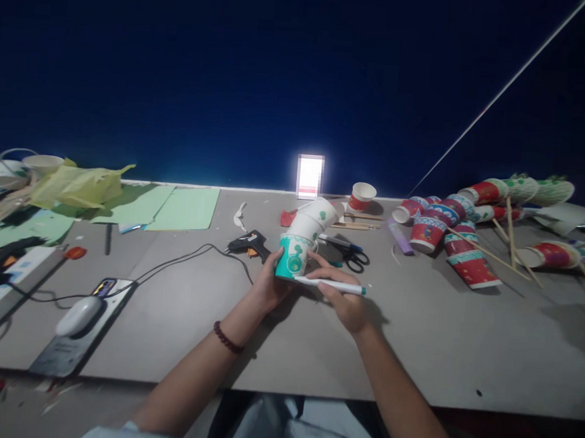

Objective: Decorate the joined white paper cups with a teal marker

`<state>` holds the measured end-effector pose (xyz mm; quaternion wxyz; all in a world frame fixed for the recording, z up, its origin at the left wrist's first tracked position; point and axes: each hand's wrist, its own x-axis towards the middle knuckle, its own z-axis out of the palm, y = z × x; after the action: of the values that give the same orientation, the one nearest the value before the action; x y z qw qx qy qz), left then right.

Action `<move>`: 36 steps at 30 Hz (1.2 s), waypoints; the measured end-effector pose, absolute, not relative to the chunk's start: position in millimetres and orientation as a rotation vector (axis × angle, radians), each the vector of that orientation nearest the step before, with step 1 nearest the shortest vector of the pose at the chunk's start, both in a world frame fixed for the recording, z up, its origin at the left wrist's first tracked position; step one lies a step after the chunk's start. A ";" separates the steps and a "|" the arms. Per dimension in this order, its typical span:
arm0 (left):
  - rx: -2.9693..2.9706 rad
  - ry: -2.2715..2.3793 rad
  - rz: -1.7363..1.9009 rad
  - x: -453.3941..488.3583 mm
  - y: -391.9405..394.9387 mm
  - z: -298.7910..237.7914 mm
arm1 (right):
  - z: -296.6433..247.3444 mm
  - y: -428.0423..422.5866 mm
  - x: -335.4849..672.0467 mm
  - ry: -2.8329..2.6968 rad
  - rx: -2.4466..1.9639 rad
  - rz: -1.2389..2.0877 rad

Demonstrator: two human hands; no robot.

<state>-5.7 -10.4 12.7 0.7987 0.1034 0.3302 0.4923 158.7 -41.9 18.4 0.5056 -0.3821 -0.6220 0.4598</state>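
Note:
My left hand (269, 285) is wrapped round the base of a teal paper cup (292, 257), the lowest of a curved chain of joined green-and-white cups (314, 222) that leans away from me. My right hand (344, 297) pinches a white marker with a teal tip (332, 286), held level against the foot of the teal cup. Both hands hover just above the grey table (414, 347). A bead bracelet (227, 338) sits on my left wrist.
Black glue gun (249, 243) with its cable, scissors (351, 256) and another pen lie behind the cups. Red patterned cups on sticks (463, 251) crowd the right. Green paper sheets (183, 208) and yellow tissue lie left; a white mouse on a phone (79, 315) near front left.

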 end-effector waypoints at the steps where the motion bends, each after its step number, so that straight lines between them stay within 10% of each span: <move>1: 0.219 0.711 1.063 -5.7 -10.4 13.0 | 17.5 -41.9 159.2 -1.516 -0.916 1.108; 36: 0.226 0.704 1.053 -6.0 -10.6 13.3 | 16.2 -41.5 157.2 -1.436 -0.920 1.130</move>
<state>-6.0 -10.6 13.3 0.8000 0.1053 0.3282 0.4911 157.2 -41.5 16.2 0.5211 -0.3837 -0.5992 0.4713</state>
